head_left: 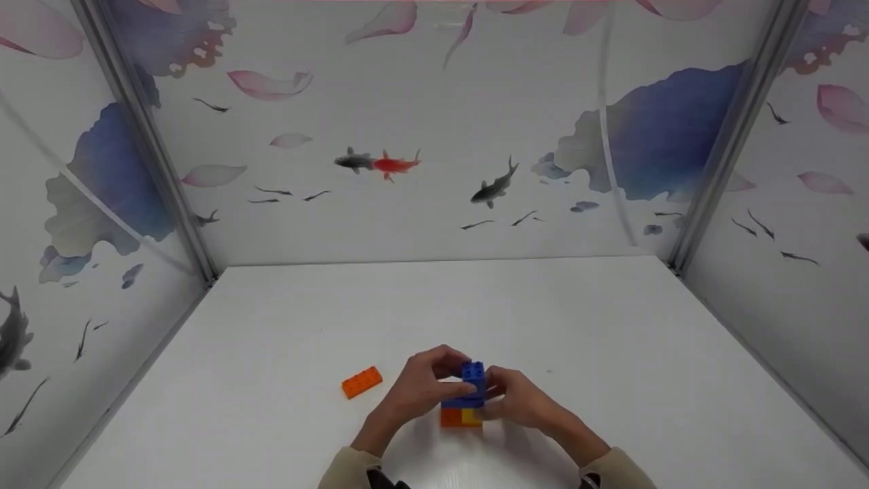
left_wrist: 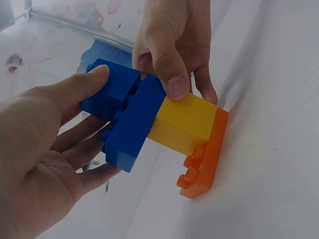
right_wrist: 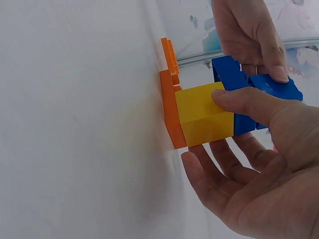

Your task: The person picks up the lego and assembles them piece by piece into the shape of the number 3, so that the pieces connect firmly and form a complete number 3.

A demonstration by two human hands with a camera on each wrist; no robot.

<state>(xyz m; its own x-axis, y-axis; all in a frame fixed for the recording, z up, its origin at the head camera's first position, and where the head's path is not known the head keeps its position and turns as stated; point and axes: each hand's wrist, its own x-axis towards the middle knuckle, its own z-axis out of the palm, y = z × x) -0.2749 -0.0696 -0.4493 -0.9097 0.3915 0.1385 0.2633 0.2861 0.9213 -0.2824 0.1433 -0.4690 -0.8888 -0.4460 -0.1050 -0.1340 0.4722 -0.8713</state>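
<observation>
A: Grip status?
B: I've got L hand (left_wrist: 45,154) pinching top blue block (left_wrist: 113,89), R hand (right_wrist: 279,184) gripping yellow block (left_wrist: 187,122) under long blue brick (left_wrist: 135,124); yellow's on orange base (left_wrist: 213,154), on tbl (head_left: 271,326)
A: Else?
B: Loose orange brick (head_left: 362,382), to the L

left hand (head_left: 422,384) and right hand (head_left: 521,399) hold stacked bricks (head_left: 463,405).

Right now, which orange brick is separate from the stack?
The loose orange brick lying alone on the table, left of the left hand. The other orange brick sits directly beneath the yellow block.
</observation>
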